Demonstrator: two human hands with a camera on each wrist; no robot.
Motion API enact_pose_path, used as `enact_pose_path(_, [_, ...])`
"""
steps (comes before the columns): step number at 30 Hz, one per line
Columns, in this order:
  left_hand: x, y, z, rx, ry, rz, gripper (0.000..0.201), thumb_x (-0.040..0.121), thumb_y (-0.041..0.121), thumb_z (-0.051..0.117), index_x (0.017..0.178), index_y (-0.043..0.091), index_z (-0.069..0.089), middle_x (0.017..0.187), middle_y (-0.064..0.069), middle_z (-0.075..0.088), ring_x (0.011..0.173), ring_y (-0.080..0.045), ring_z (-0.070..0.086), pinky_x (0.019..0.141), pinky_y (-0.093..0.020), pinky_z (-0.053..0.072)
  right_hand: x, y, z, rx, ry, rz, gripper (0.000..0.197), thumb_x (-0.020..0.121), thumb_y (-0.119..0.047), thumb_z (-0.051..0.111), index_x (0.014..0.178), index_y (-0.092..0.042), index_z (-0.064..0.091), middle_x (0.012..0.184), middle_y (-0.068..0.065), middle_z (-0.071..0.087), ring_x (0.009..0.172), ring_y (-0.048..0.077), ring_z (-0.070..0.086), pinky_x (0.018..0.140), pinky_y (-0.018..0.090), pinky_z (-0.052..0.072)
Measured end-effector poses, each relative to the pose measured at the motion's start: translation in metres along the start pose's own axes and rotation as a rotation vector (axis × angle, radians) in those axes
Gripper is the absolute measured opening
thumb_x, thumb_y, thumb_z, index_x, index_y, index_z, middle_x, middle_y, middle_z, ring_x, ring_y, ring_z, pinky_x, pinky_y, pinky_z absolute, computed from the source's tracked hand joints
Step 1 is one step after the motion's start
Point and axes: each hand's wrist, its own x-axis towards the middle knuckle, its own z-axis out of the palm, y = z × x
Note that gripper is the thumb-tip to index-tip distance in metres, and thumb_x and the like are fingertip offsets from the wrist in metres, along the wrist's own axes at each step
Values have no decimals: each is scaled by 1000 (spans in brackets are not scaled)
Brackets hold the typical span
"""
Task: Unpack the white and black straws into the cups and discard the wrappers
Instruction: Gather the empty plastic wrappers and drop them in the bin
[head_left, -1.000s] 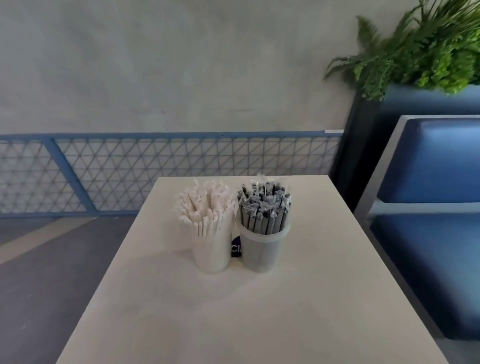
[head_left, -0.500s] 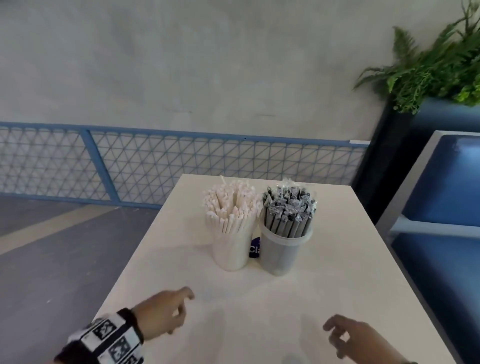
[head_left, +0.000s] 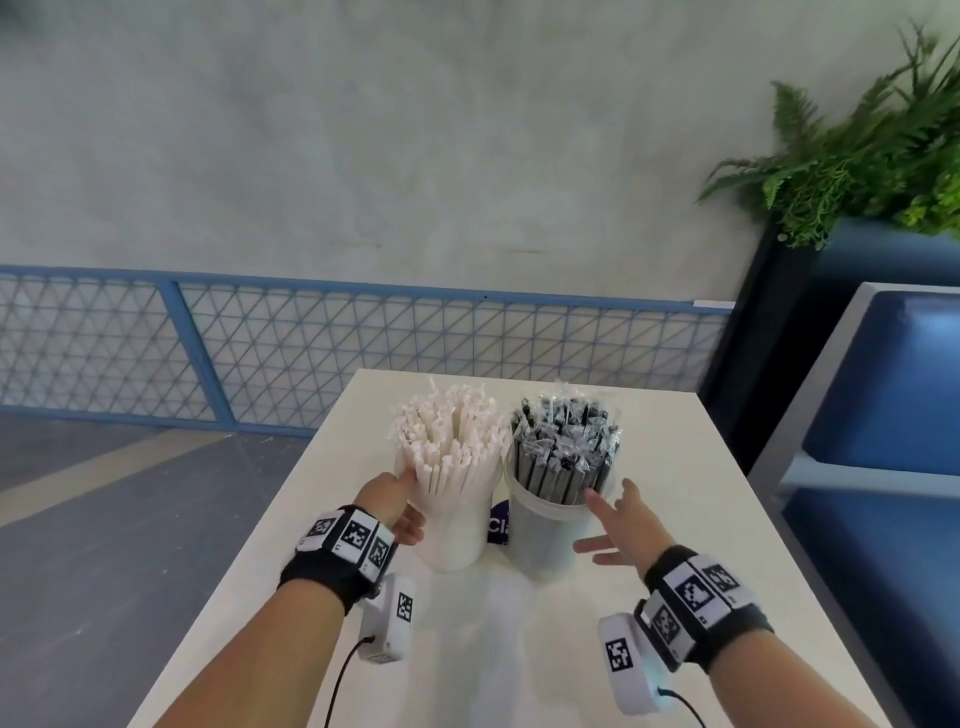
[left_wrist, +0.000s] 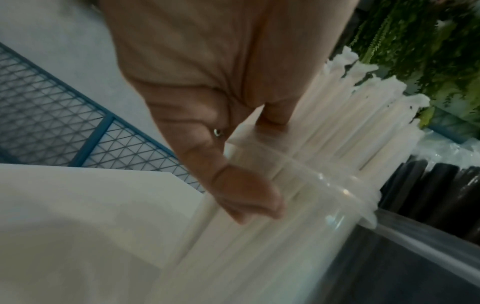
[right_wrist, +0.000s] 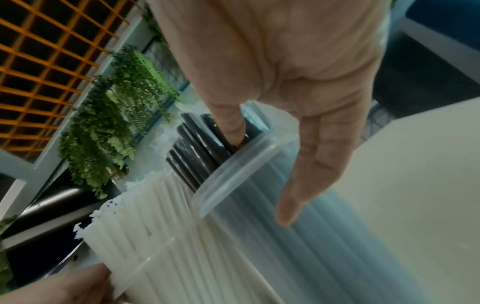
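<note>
Your left hand (head_left: 393, 500) grips the white straws' cup (head_left: 453, 530), your right hand (head_left: 619, 526) spread by upright black straws (head_left: 564, 453).

My left fingers hide behind the white cup (head_left: 457, 525); the label (head_left: 500, 526) between cups is half-covered, unreadable.

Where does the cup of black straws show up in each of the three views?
Head: cup of black straws at centre, just right of the cup of white straws.
Left wrist: lower right corner, dark and blurred.
Right wrist: centre, clear rim under the right hand.
Shared landmark: the white straws, right beside it in every view.
</note>
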Motion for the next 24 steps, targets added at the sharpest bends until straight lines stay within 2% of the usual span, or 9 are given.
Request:
enact_pose_path(3, [6, 2, 4, -50, -8, -13, 49, 100, 30, 33, 113, -16, 45, 63, -21, 60, 35, -21, 57, 35, -22, 47, 5, 0, 8, 237, -35, 82, 54, 96, -19, 47, 141, -13, 18, 143, 19, 34, 74, 35, 68, 70, 40, 57])
enact_pose_path(6, [7, 4, 7, -91, -3, -4, 43, 101, 28, 32, 103, -12, 47, 58, -20, 61, 33, -19, 57, 35, -21, 47, 13, 3, 13, 407, -8, 60, 28, 95, -5, 39, 123, -7, 32, 129, 24, 44, 76, 40, 68, 67, 38, 57])
enact_pose_path(9, [13, 7, 9, -128, -7, 18, 43, 100, 25, 33, 104, -15, 49, 61, -23, 60, 33, -19, 57, 35, -21, 46, 23, 4, 15, 511, 11, 42, 29, 93, 2, 36, 122, -1, 36, 126, 28, 46, 71, 39, 69, 56, 34, 59])
enact_pose_path(14, [31, 26, 15, -163, 1, 63, 40, 100, 22, 34, 93, -13, 51, 49, -18, 60, 30, -17, 55, 33, -19, 45, 47, -7, 12, 630, 27, 17, 18, 91, 5, 37, 106, -4, 39, 128, 32, 46, 86, 47, 65, 58, 34, 60])
enact_pose_path(16, [43, 37, 18, -165, -2, 69, 39, 100, 22, 33, 88, -10, 51, 53, -20, 60, 31, -17, 56, 34, -20, 45, 60, -16, 10, 626, 43, 5, 15, 92, 5, 35, 104, -4, 39, 127, 36, 45, 93, 48, 63, 55, 30, 59])
enact_pose_path(20, [73, 55, 25, -211, 33, 73, 41, 100, 20, 33, 75, -7, 51, 39, -12, 60, 30, -17, 56, 33, -19, 45, 93, -34, 10, 613, 71, -54, 18, 91, 9, 32, 86, -8, 37, 127, 36, 44, 87, 48, 62, 51, 28, 58])
enact_pose_path(22, [87, 63, 29, -257, 48, 76, 40, 100, 19, 33, 74, -6, 50, 37, -11, 59, 29, -16, 55, 31, -18, 43, 111, -40, 9, 606, 104, -54, 17, 92, 8, 32, 88, -7, 37, 125, 34, 45, 88, 48, 62, 51, 28, 58])
enact_pose_path(24, [100, 70, 33, -273, 55, 78, 38, 99, 19, 33, 77, -7, 51, 37, -10, 59, 29, -16, 56, 31, -18, 43, 127, -45, 9, 604, 105, -45, 15, 92, 8, 33, 100, -4, 39, 124, 34, 45, 83, 45, 64, 49, 26, 57])
